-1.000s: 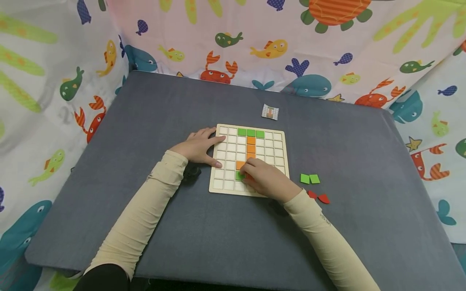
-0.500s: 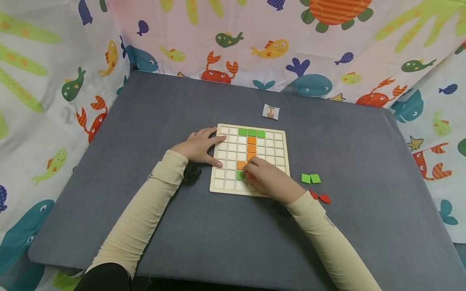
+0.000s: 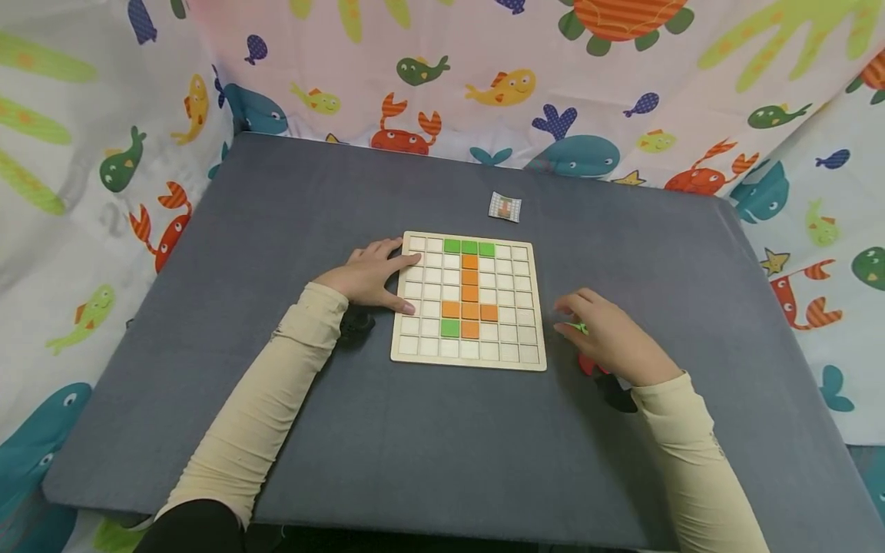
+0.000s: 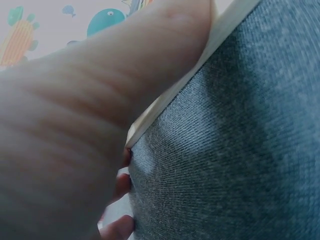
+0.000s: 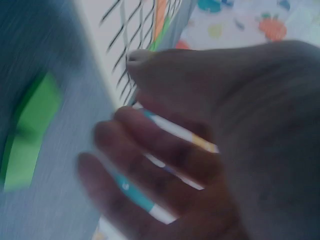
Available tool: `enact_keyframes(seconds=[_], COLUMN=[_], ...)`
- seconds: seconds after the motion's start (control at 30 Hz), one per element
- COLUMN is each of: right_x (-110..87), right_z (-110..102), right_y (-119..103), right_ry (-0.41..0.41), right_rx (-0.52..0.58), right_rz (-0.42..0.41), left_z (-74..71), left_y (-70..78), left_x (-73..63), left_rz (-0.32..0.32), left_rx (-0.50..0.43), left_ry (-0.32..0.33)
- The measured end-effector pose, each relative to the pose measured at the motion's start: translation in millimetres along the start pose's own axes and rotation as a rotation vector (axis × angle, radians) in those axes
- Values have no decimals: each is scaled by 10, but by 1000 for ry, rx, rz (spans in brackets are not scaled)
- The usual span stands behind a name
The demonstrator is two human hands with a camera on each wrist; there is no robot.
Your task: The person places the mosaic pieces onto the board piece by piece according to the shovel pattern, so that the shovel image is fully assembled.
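A pale wooden grid board (image 3: pixel 505 365) lies on the grey table. Several orange tiles (image 3: pixel 469 294) form a column with a short crossbar in its cells, and three green tiles (image 3: pixel 469 247) sit in the top row. Another green tile (image 3: pixel 450 328) is near the bottom. My left hand (image 3: pixel 369 275) rests on the board's left edge, thumb and index finger spread. To the right of the board, my right hand (image 3: pixel 611 338) hovers with parted fingers close over two loose green tiles (image 5: pixel 32 130), which lie on the table in the right wrist view.
Red pieces (image 3: pixel 586 365) lie partly hidden under my right hand. Behind the board is a small card printed with a grid pattern (image 3: pixel 505 207). A curtain with sea animals (image 3: pixel 442 115) surrounds the grey table (image 3: pixel 332 461).
My right hand has left the board's lower middle and moved right to the loose green tiles. Orange tiles it covered now show. My left hand stays on the board's edge.
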State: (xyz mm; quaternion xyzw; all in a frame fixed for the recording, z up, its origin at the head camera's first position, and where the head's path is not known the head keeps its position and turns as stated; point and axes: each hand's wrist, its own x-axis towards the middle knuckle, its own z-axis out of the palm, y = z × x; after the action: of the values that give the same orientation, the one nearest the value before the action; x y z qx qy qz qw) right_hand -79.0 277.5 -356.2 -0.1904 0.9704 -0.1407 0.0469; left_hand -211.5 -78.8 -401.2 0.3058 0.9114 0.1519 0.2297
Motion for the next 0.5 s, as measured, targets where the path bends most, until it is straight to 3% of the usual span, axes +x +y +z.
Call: enact_keyframes(seconds=[0.2, 0.5], right_x=[-164, -237], right_z=[-92, -7], right_y=[294, 447], right_ry=[-7, -89], right_rx=[20, 13], right_rz=[81, 114], left_z=[-17, -16], left_y=[-22, -19], left_x=[-26, -16], left_rz=[3, 14], left_rx=[-9, -18], left_ry=[2, -4])
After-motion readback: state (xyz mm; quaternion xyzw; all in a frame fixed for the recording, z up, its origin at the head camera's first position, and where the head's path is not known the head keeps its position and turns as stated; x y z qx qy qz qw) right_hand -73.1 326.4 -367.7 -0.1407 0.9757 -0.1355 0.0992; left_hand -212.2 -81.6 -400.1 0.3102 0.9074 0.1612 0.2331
